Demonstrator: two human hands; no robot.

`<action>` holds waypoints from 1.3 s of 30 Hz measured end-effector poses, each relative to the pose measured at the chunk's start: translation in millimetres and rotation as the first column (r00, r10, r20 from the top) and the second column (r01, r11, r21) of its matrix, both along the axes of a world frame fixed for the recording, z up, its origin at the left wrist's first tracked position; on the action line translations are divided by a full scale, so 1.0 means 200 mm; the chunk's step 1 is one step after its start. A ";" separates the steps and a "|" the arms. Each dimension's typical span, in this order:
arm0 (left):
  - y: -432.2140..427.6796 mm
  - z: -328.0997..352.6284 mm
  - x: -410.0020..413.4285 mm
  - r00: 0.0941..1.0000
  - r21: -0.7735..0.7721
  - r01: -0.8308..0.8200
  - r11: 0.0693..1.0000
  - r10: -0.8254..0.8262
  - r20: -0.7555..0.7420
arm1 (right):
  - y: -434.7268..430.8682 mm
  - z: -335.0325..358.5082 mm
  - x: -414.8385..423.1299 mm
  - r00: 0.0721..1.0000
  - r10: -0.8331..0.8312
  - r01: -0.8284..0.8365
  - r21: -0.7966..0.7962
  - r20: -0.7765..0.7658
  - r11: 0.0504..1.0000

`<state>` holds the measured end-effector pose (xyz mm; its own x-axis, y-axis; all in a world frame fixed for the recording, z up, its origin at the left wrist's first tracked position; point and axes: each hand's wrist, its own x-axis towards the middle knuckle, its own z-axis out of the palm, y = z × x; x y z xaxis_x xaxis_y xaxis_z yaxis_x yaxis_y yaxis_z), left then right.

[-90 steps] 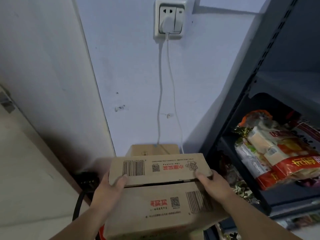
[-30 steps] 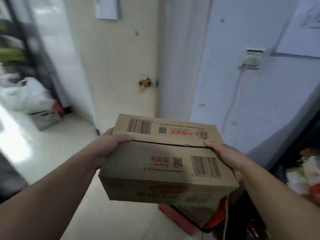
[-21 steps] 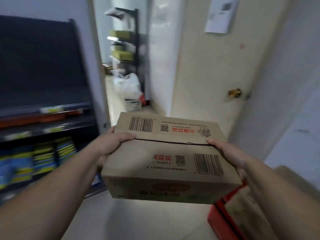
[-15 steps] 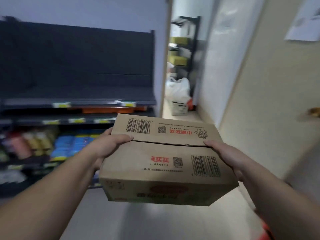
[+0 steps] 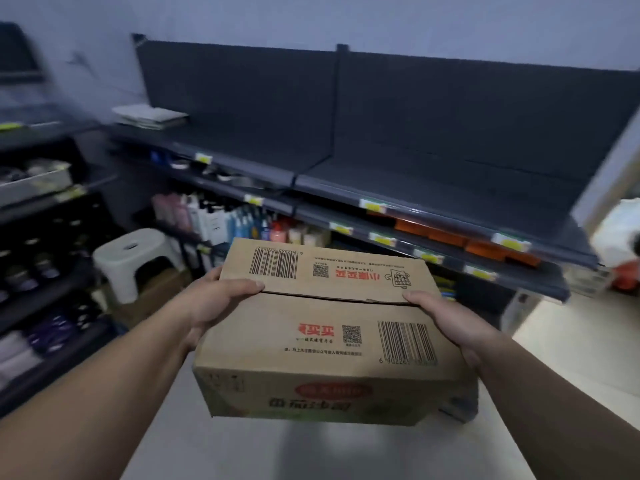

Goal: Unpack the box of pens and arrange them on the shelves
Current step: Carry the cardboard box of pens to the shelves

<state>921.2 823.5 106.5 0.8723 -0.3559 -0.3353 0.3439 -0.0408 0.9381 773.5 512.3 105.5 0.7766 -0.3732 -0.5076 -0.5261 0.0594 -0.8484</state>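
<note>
A person's two bare hands carry one closed cardboard box in the near middle of a shop aisle, held off the floor in front of dark shelves. The left hand grips the box's left side, with its thumb laid flat over the edge of the far top flap. The other fingers are wrapped round the side, out of sight. The right hand clasps the right side the same way, with its thumb resting along the seam where the two top flaps meet. Its remaining fingers are hidden behind the carton.

The box top shows two barcodes, two QR codes and red print, and a red oval label marks the near face.

The shelves behind stand in two bays split by one upright post, and their upper boards are mostly bare. One stack of flat pale items lies on the far left of the top board. Yellow price tags dot the shelf edges, and a row of orange packs sits under the right bay. Bottles crowd a lower left shelf, too blurred to count.

One white stool stands on the floor to the left, near a second dark rack. A white bag lies at the far right.
</note>
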 end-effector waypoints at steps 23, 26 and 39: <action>0.80 -0.40 1.06 0.785 -0.030 -0.613 0.789 0.605 -0.130 | 0.67 -0.33 2.24 0.780 0.623 -0.623 -0.005 0.060 0.782; 0.95 -0.47 1.27 0.763 -0.036 -0.639 0.769 0.627 -0.158 | 0.85 -0.40 2.50 0.768 0.640 -0.640 -0.009 0.029 0.768; 1.64 -0.51 2.28 0.730 -0.007 -0.672 0.740 0.662 -0.169 | 1.53 -0.54 3.58 0.737 0.676 -0.674 0.077 -0.008 0.735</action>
<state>1377.7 1150.5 5.0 0.8359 0.2741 -0.4755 0.3917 0.3090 0.8667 1489.1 817.3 -2.1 0.7944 0.2767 -0.5406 -0.4763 -0.2683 -0.8373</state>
